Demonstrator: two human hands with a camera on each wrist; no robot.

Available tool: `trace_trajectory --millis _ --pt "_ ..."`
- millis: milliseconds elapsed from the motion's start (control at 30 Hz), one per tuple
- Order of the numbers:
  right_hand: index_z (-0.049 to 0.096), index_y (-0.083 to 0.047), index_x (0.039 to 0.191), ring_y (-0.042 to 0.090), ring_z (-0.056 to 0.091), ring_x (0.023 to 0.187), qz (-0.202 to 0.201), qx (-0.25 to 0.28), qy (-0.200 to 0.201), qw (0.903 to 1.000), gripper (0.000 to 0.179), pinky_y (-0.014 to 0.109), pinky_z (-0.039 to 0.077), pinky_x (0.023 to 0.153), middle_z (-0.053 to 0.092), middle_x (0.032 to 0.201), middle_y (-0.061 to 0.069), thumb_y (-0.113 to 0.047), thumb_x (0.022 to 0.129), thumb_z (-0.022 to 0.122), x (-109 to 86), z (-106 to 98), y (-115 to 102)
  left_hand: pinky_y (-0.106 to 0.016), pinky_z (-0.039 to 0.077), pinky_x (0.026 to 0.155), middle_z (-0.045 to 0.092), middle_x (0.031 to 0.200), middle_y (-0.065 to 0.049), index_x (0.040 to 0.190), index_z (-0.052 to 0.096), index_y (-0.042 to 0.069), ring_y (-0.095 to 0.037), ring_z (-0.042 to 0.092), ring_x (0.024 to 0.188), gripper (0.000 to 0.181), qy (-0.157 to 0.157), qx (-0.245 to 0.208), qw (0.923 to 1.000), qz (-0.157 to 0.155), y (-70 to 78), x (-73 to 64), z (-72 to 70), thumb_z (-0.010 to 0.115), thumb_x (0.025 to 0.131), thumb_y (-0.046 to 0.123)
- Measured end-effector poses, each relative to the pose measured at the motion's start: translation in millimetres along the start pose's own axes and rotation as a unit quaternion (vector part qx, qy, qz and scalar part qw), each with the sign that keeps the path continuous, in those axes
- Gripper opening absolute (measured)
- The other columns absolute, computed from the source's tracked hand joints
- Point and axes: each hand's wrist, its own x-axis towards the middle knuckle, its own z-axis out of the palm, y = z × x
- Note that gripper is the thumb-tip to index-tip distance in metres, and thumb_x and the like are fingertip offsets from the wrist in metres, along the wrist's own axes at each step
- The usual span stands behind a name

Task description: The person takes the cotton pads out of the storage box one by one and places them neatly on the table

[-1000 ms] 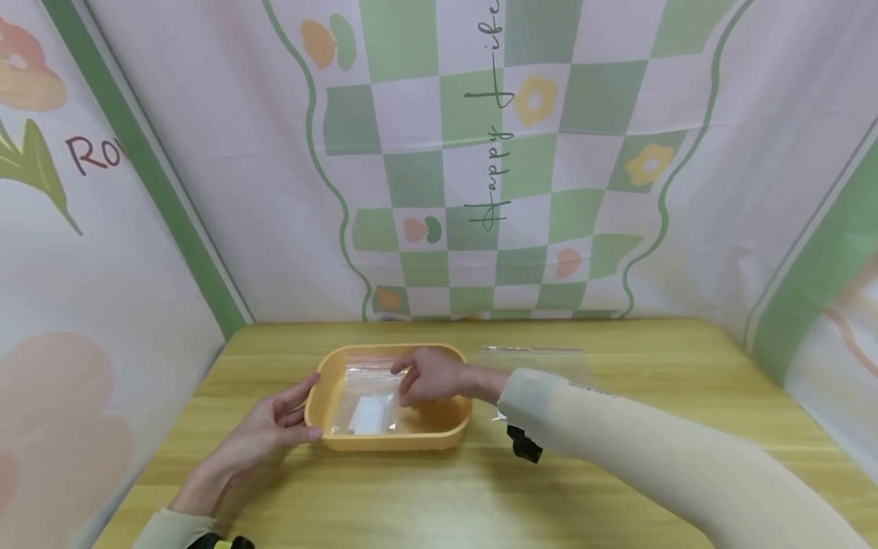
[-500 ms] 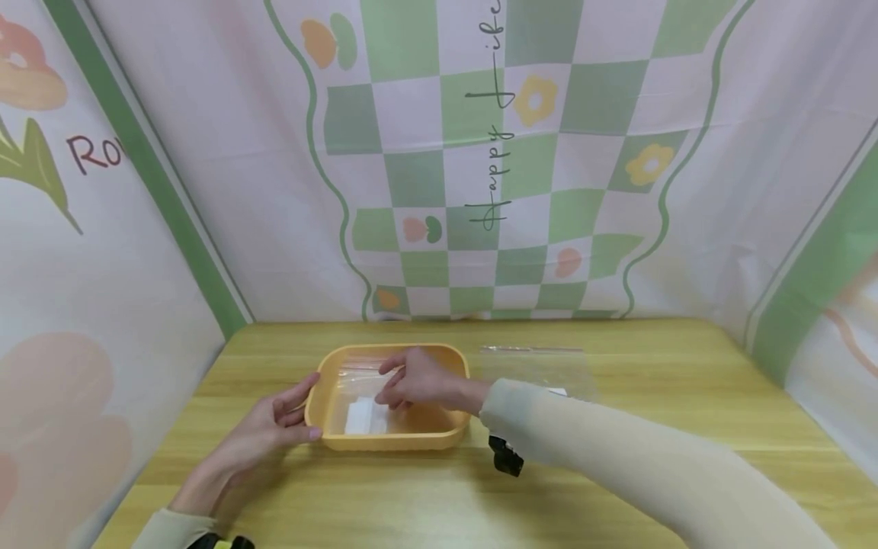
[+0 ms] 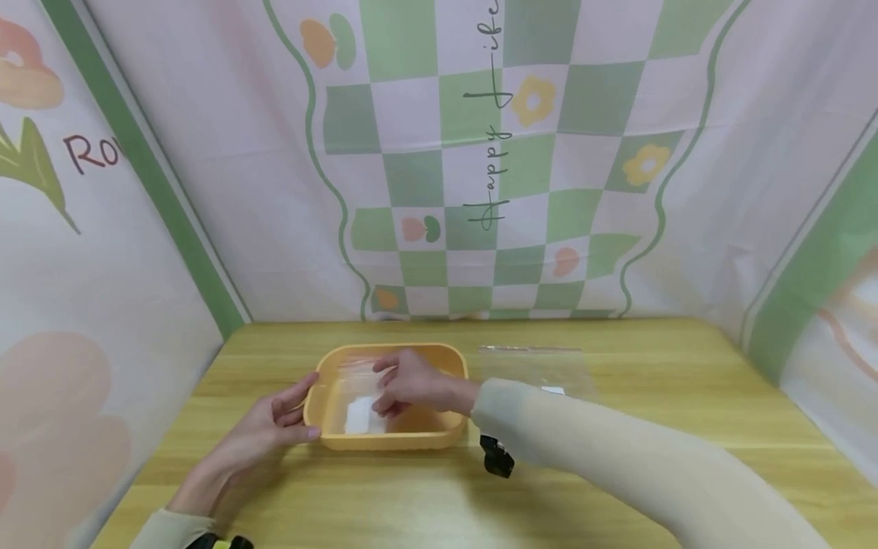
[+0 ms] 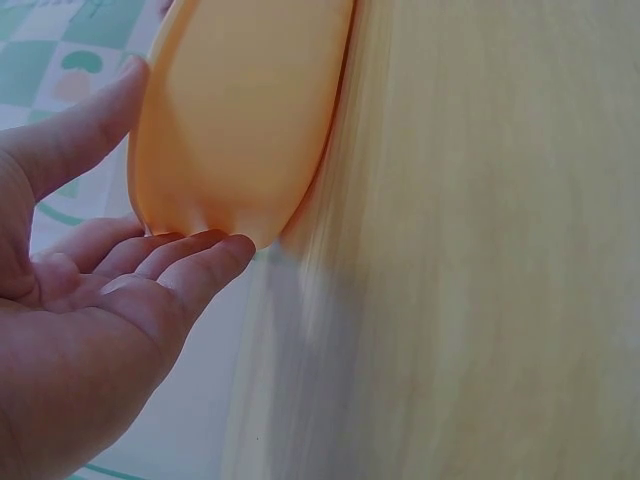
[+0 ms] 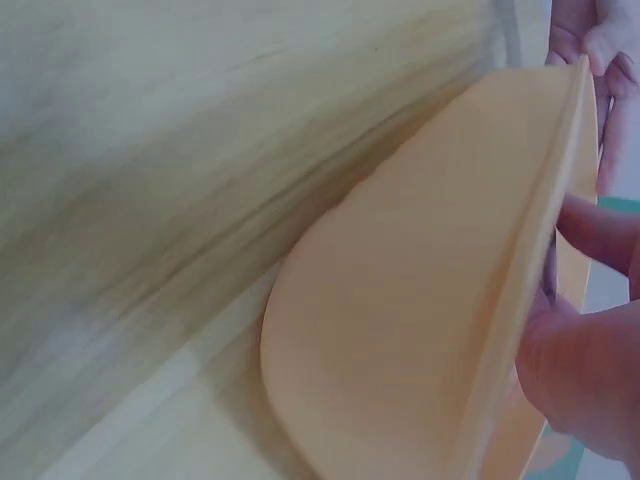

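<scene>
A shallow yellow-orange plastic tray (image 3: 394, 441) sits on the table. Inside its left half lies a clear zip-lock bag (image 3: 357, 374) with a white item (image 3: 357, 416) in it. My left hand (image 3: 270, 423) holds the tray's left end, thumb near one corner and the other fingers against the end wall, as the left wrist view (image 4: 110, 290) also shows. Bent fingers of my right hand (image 3: 414, 381) reach into the tray and touch the bag beside the white item. Whether they pinch it is hidden; in the right wrist view the tray wall (image 5: 400, 280) covers the fingertips.
To the right of the tray, another clear zip-lock bag (image 3: 531, 366) lies flat on the wooden table (image 3: 384, 503), a small white piece (image 3: 552, 390) showing in it. My right sleeve covers part of that bag. A patterned cloth (image 3: 473, 175) hangs behind the table.
My right hand has moved a little left and lower within the tray, over the right part of the bag. The left hand and the tray have stayed in place.
</scene>
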Motion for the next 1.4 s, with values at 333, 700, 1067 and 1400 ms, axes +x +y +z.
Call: trace_trajectory --millis 333,700,1067,1400 --pt "0.055 0.011 0.144 0.025 0.077 0.072 -0.015 -0.028 0.031 0.999 0.068 0.033 0.066 0.067 0.063 0.139 0.028 0.003 0.083 0.087 -5.9 -11 3 -0.029 0.051 0.105 0.006 0.169 -0.028 0.163 0.012 -0.01 -0.056 0.026 0.146 0.094 -0.005 -0.001 1.0 0.008 -1.6 -2.6 -1.3 0.076 0.094 -0.003" --pt "0.068 0.006 0.133 0.018 0.075 0.068 -0.069 -0.095 0.103 0.9877 0.063 0.026 0.063 0.063 0.072 0.127 0.021 -0.003 0.077 0.094 -10.0 -10 5 -0.03 0.051 0.106 0.008 0.17 -0.026 0.163 0.012 -0.009 -0.053 0.027 0.147 0.096 0.001 0.007 1.0 -0.002 -3.7 -1.1 0.7 0.077 0.093 -0.002" --pt "0.06 -0.003 0.147 0.013 0.068 0.066 -0.063 -0.122 0.08 0.9872 0.074 0.024 0.059 0.062 0.065 0.143 0.013 -0.006 0.08 0.092 -22.3 -23 -4 -0.03 0.051 0.106 0.006 0.17 -0.026 0.163 0.011 -0.009 -0.054 0.027 0.147 0.097 -0.003 0.008 1.0 -0.002 -1.3 -0.2 1.0 0.077 0.093 -0.001" --pt "0.053 -0.001 0.152 0.012 0.057 0.062 -0.09 -0.105 0.036 0.9897 0.078 0.035 0.059 0.069 0.057 0.152 0.011 -0.007 0.083 0.09 -34.9 -45 -14 -0.031 0.051 0.106 0.006 0.17 -0.026 0.163 0.011 -0.008 -0.054 0.027 0.147 0.097 -0.004 0.003 1.0 -0.005 -3.1 0.0 0.9 0.077 0.093 -0.002"
